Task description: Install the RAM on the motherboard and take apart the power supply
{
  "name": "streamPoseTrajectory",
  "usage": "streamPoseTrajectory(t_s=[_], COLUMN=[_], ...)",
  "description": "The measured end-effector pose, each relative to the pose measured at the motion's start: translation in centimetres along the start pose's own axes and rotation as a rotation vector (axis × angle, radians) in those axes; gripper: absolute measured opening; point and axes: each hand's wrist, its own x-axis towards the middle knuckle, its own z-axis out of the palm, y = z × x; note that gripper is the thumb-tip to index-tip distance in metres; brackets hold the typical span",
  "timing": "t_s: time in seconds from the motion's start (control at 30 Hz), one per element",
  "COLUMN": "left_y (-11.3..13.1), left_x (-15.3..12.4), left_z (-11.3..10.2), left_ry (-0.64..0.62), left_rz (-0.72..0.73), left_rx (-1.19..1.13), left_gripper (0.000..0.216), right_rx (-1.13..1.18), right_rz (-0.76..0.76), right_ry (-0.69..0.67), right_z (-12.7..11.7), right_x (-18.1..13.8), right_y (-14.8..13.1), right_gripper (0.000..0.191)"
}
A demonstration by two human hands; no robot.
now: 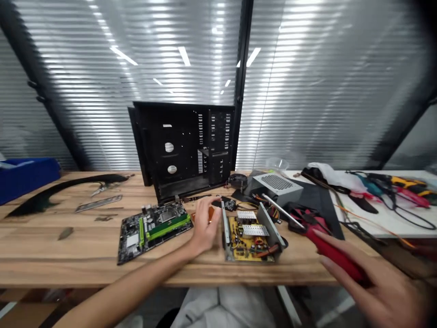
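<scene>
My right hand [378, 278] grips the red handle of a long screwdriver [336, 255]. Its metal shaft points up and left, above a black and red fan [309, 217]. My left hand [204, 228] is beside the left metal wall of an opened computer power supply [251, 234]. Its thumb and fingers are apart; whether the fingertips touch that wall I cannot tell. Inside the power supply a yellow circuit board with silver heat sinks and wires shows. An orange-brown item [212, 213] is partly hidden behind the left hand.
A motherboard [155, 230] lies left of my left hand. At the back stands a black computer case [180, 150]. A grey perforated metal cover [278, 187] sits behind the fan. Left is a blue bin [29, 177]; tools and cables [403, 187] lie far right.
</scene>
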Motion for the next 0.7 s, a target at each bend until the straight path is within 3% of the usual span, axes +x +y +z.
streamPoseTrajectory(t_s=[0.1,0.23,0.4,0.53,0.63,0.7], left_y=[1.1,2.1,1.8,1.1,0.1,-1.0], left_x=[0.2,0.6,0.2,0.1,0.6,1.1], left_z=[-1.5,-2.2,-1.5,-0.8,-1.0,-1.6], left_ry=[-0.049,-0.084,-0.071,-0.085,-0.075,-0.098], left_rz=[0.148,0.217,0.353,0.349,0.362,0.445], left_rx=[0.007,-0.059,-0.109,-0.077,-0.017,0.028], left_gripper=[0.034,0.045,0.030,0.033,0.033,0.030], right_rx=[-0.030,-0.062,-0.081,-0.072,-0.070,-0.085], right_rz=[-0.166,-0.261,-0.272,-0.248,-0.238,-0.244], right_ry=[0.020,-0.004,-0.100,-0.133,-0.132,-0.145], right_z=[1.2,2.9,2.8,2.5,2.6,2.4], right_x=[2.5,3.5,3.7,3.9,4.0,4.3], right_y=[-3.4,-5.8,-7.8,-8.8,-8.7,-8.8], right_gripper=[0.049,0.050,0.048,0.047,0.046,0.045])
